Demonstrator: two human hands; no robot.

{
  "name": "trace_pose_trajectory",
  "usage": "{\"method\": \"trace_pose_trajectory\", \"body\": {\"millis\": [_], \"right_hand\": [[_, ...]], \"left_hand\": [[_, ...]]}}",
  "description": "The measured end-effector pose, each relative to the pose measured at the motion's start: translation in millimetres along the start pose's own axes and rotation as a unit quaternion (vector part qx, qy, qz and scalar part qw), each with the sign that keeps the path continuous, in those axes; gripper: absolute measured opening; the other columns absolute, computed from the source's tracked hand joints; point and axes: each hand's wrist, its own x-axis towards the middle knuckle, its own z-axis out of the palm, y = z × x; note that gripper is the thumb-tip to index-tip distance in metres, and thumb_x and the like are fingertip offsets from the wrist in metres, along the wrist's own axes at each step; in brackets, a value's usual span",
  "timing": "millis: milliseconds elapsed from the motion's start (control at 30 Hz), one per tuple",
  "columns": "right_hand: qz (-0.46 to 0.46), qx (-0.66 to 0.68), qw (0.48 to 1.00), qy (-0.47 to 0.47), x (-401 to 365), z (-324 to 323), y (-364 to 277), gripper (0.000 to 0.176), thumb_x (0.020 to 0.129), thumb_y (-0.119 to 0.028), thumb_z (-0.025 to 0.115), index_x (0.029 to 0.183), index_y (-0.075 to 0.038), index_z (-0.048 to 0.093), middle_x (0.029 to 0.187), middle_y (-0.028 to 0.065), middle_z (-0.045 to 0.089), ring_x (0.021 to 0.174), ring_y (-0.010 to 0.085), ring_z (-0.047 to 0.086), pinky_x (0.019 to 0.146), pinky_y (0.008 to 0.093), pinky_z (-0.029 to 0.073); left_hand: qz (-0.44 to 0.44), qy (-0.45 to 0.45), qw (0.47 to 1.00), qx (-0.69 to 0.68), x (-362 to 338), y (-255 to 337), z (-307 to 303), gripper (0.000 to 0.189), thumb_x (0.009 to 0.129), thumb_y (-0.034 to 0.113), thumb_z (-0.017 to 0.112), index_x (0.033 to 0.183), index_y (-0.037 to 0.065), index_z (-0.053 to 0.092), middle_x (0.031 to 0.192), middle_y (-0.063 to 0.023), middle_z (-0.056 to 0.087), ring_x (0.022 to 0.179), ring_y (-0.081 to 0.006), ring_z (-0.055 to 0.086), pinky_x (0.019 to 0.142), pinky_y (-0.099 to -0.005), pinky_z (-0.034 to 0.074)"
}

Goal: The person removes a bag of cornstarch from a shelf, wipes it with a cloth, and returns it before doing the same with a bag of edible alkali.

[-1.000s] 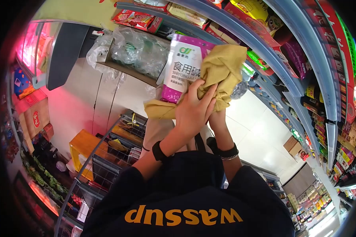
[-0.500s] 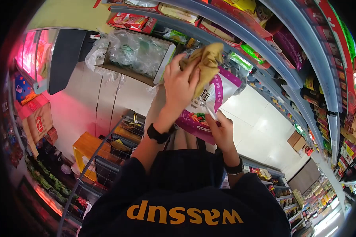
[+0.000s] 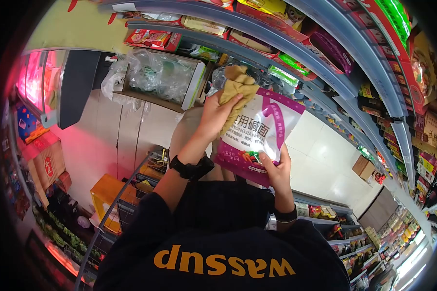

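Note:
A purple and white plastic packet point(image 3: 264, 126) with printed characters and a vegetable picture is held in front of my body, its face toward me. My right hand point(image 3: 279, 173) grips its lower right edge, thumb on the front. Around a crumpled mustard-yellow cloth point(image 3: 242, 91) my left hand point(image 3: 215, 115) is closed, at the packet's upper left edge. The cloth touches the packet there and covers that corner. The fingers behind the cloth and the packet are partly hidden.
An open cardboard box point(image 3: 194, 87) of clear plastic bags stands beyond my left hand. Curved store shelves point(image 3: 325, 77) with packaged goods run along the top and right. A wire rack point(image 3: 126, 194) and a yellow wooden stool-like piece point(image 3: 104, 194) are at lower left.
My left hand and the cloth have slid from the packet's upper face toward its left edge, uncovering more print. The packet is turned more toward me; my right hand still holds it.

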Motion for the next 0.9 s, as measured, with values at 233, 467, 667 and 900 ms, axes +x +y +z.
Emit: {"method": "trace_pose_trajectory", "body": {"millis": [233, 467, 667, 900], "right_hand": [[0.058, -0.012, 0.998, -0.026, 11.2, -7.6, 7.6, 0.020, 0.082, -0.008, 0.053, 0.099, 0.002, 0.051, 0.083, 0.0048, 0.058, 0.072, 0.0066, 0.054, 0.053, 0.0185, 0.047], [0.087, 0.071, 0.994, 0.000, 19.5, -12.5, 20.7, 0.024, 0.086, -0.016, 0.047, 0.099, 0.003, 0.052, 0.092, 0.0074, 0.057, 0.081, 0.0107, 0.054, 0.070, 0.0232, 0.043], [0.080, 0.236, 0.965, 0.082, 32.6, -23.1, 9.4, 0.027, 0.085, -0.015, 0.048, 0.105, 0.003, 0.047, 0.101, 0.0118, 0.055, 0.087, 0.0180, 0.056, 0.074, 0.0286, 0.045], [0.025, 0.148, 0.983, 0.110, 35.6, -4.2, 12.9, 0.021, 0.087, -0.017, 0.047, 0.095, 0.001, 0.053, 0.085, 0.0034, 0.057, 0.075, 0.0069, 0.050, 0.065, 0.0208, 0.041]], "left_hand": [[0.013, 0.107, 0.992, 0.069, -9.2, 3.7, 12.4, 0.028, 0.081, 0.021, 0.056, 0.098, -0.001, 0.054, 0.087, -0.0039, 0.059, 0.075, -0.0075, 0.054, 0.065, -0.0199, 0.043], [-0.073, 0.149, 0.950, -0.263, 4.3, 6.6, -8.0, 0.045, 0.086, 0.038, 0.043, 0.112, 0.002, 0.044, 0.102, -0.0085, 0.054, 0.083, -0.0145, 0.055, 0.070, -0.0247, 0.044], [0.023, -0.076, 0.993, -0.092, -8.7, 18.5, -25.3, 0.059, 0.086, 0.047, 0.028, 0.125, 0.002, 0.030, 0.122, -0.0145, 0.040, 0.105, -0.0222, 0.045, 0.087, -0.0317, 0.036], [0.225, -0.070, 0.937, 0.258, -14.0, -3.8, 46.2, 0.050, 0.076, 0.025, 0.058, 0.115, 0.000, 0.040, 0.108, -0.0131, 0.050, 0.095, -0.0213, 0.051, 0.080, -0.0299, 0.040]]}}
